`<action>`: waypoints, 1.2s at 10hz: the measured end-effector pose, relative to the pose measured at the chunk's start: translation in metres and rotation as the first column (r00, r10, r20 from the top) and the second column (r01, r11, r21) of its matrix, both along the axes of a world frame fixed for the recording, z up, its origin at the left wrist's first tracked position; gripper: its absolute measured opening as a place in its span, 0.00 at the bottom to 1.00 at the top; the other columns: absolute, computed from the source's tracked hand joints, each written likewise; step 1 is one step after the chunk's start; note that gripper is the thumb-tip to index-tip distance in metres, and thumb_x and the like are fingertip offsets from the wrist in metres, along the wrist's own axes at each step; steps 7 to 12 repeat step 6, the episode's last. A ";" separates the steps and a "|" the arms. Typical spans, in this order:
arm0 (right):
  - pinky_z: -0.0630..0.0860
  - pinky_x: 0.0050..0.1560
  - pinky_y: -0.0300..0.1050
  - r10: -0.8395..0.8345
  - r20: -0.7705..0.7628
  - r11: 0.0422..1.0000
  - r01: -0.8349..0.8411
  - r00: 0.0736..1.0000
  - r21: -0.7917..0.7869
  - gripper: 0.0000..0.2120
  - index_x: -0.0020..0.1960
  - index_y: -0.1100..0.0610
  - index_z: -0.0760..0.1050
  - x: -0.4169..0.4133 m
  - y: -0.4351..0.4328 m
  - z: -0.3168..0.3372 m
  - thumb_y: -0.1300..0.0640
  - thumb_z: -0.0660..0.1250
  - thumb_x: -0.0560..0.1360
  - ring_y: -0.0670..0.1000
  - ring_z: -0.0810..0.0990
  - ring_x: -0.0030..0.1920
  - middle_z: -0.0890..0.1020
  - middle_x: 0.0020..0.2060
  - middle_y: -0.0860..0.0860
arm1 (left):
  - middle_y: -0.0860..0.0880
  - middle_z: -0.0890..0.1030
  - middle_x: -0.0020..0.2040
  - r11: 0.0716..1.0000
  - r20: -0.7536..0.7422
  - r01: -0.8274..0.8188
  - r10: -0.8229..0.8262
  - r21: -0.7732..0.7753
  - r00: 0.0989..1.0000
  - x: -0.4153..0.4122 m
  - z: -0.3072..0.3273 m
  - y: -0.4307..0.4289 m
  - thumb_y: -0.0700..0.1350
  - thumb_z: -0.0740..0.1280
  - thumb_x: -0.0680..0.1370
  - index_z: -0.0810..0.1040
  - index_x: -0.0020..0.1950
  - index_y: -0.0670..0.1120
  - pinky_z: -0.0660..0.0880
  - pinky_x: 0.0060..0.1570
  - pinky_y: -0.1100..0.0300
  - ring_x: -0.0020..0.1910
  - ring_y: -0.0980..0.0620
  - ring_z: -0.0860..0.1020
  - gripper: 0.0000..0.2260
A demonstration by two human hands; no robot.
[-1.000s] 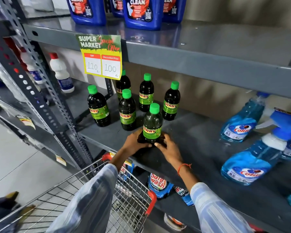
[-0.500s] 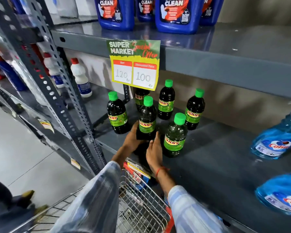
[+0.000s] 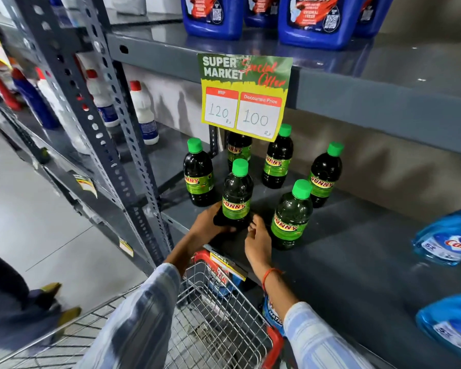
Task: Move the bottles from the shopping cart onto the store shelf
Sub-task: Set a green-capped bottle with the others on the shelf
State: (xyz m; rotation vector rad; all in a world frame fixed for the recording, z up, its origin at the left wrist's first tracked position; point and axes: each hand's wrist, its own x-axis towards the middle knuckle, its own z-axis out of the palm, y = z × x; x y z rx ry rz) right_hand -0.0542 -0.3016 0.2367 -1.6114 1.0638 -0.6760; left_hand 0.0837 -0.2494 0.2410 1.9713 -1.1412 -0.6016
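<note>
Several dark bottles with green caps and green "SUNNY" labels stand upright on the grey middle shelf (image 3: 357,249). My left hand (image 3: 206,226) is wrapped around the base of the front middle bottle (image 3: 236,195), which stands on the shelf. My right hand (image 3: 258,241) hovers beside that bottle's base with its fingers apart, just left of the front right bottle (image 3: 290,214). Three more bottles stand behind, one partly hidden by the price sign. The wire shopping cart (image 3: 218,323) sits below my arms; the part I see holds no bottles.
A green and yellow price sign (image 3: 244,95) hangs from the upper shelf, which carries blue detergent jugs (image 3: 313,20). Blue spray bottles (image 3: 447,238) lie at the right of the middle shelf. White bottles (image 3: 143,113) stand left of the upright post. A person's feet (image 3: 51,302) are at lower left.
My hands left the front right bottle standing and shifted left to the front middle bottle. The view moved closer and leftward.
</note>
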 end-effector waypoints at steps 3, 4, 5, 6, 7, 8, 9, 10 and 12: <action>0.64 0.56 0.30 -0.018 -0.006 0.999 0.017 1.000 -0.046 0.22 0.69 0.62 0.63 0.000 0.003 0.000 0.71 0.53 0.76 0.55 0.73 0.66 0.73 0.66 0.60 | 0.44 0.76 0.65 0.999 0.008 -0.005 0.005 0.037 1.000 0.001 0.001 0.001 0.46 0.77 0.64 0.68 0.68 0.45 0.68 0.67 0.54 0.64 0.47 0.73 0.34; 0.64 0.57 0.31 -0.022 -0.009 0.998 0.022 1.000 -0.061 0.22 0.69 0.62 0.63 0.002 0.003 0.000 0.71 0.53 0.76 0.55 0.73 0.66 0.73 0.66 0.60 | 0.44 0.76 0.64 0.999 -0.001 -0.018 0.018 0.050 1.000 0.001 -0.001 0.000 0.45 0.77 0.64 0.68 0.67 0.45 0.67 0.64 0.58 0.64 0.48 0.73 0.34; 0.66 0.60 0.36 -0.043 -0.015 0.993 0.041 0.999 -0.114 0.22 0.69 0.63 0.64 0.002 0.004 0.001 0.71 0.53 0.75 0.56 0.73 0.66 0.73 0.66 0.61 | 0.44 0.77 0.64 0.999 -0.010 -0.030 0.030 0.033 0.999 -0.001 0.006 0.004 0.46 0.77 0.63 0.67 0.67 0.45 0.68 0.66 0.54 0.64 0.47 0.73 0.35; 0.66 0.62 0.36 -0.052 0.004 0.994 0.052 0.999 -0.097 0.22 0.68 0.64 0.64 0.001 0.012 -0.001 0.73 0.53 0.75 0.56 0.73 0.65 0.73 0.66 0.61 | 0.45 0.76 0.65 0.997 -0.025 -0.076 0.076 -0.002 0.997 -0.013 0.003 0.018 0.46 0.77 0.63 0.65 0.69 0.46 0.69 0.65 0.54 0.64 0.47 0.73 0.37; 0.66 0.62 0.36 -0.052 0.004 0.994 0.052 0.999 -0.097 0.22 0.68 0.64 0.64 0.001 0.012 -0.001 0.73 0.53 0.75 0.56 0.73 0.65 0.73 0.66 0.61 | 0.45 0.76 0.65 0.997 -0.025 -0.076 0.076 -0.002 0.997 -0.013 0.003 0.018 0.46 0.77 0.63 0.65 0.69 0.46 0.69 0.65 0.54 0.64 0.47 0.73 0.37; 0.66 0.62 0.36 -0.052 0.004 0.994 0.052 0.999 -0.097 0.22 0.68 0.64 0.64 0.001 0.012 -0.001 0.73 0.53 0.75 0.56 0.73 0.65 0.73 0.66 0.61 | 0.45 0.76 0.65 0.997 -0.025 -0.076 0.076 -0.002 0.997 -0.013 0.003 0.018 0.46 0.77 0.63 0.65 0.69 0.46 0.69 0.65 0.54 0.64 0.47 0.73 0.37; 0.66 0.62 0.36 -0.052 0.004 0.994 0.052 0.999 -0.097 0.22 0.68 0.64 0.64 0.001 0.012 -0.001 0.73 0.53 0.75 0.56 0.73 0.65 0.73 0.66 0.61 | 0.45 0.76 0.65 0.997 -0.025 -0.076 0.076 -0.002 0.997 -0.013 0.003 0.018 0.46 0.77 0.63 0.65 0.69 0.46 0.69 0.65 0.54 0.64 0.47 0.73 0.37; 0.66 0.62 0.36 -0.052 0.004 0.994 0.052 0.999 -0.097 0.22 0.68 0.64 0.64 0.001 0.012 -0.001 0.73 0.53 0.75 0.56 0.73 0.65 0.73 0.66 0.61 | 0.45 0.76 0.65 0.997 -0.025 -0.076 0.076 -0.002 0.997 -0.013 0.003 0.018 0.46 0.77 0.63 0.65 0.69 0.46 0.69 0.65 0.54 0.64 0.47 0.73 0.37; 0.66 0.62 0.36 -0.052 0.004 0.994 0.052 0.999 -0.097 0.22 0.68 0.64 0.64 0.001 0.012 -0.001 0.73 0.53 0.75 0.56 0.73 0.65 0.73 0.66 0.61 | 0.45 0.76 0.65 0.997 -0.025 -0.076 0.076 -0.002 0.997 -0.013 0.003 0.018 0.46 0.77 0.63 0.65 0.69 0.46 0.69 0.65 0.54 0.64 0.47 0.73 0.37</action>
